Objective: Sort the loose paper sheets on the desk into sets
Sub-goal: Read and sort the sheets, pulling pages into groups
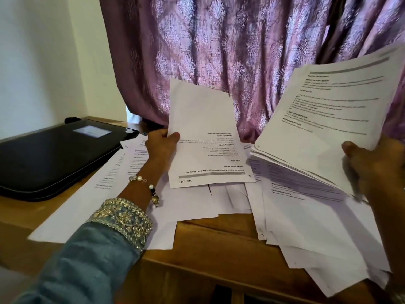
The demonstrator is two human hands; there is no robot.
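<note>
My left hand (161, 144) pinches the left edge of a single printed sheet (206, 137), held tilted above the desk with its text upside down to me. My right hand (372, 163) grips a thick stack of printed sheets (324, 119), lifted and fanned at the right. Loose white sheets (306, 216) lie spread across the wooden desk (210, 242) under both hands, and some overhang the front edge at the right. More loose pages (105, 185) lie at the left under my sleeve.
A black laptop case (52, 159) lies at the desk's left, partly under the papers' edge. A purple patterned curtain (219, 51) hangs right behind the desk. A white wall (43, 62) stands at the left.
</note>
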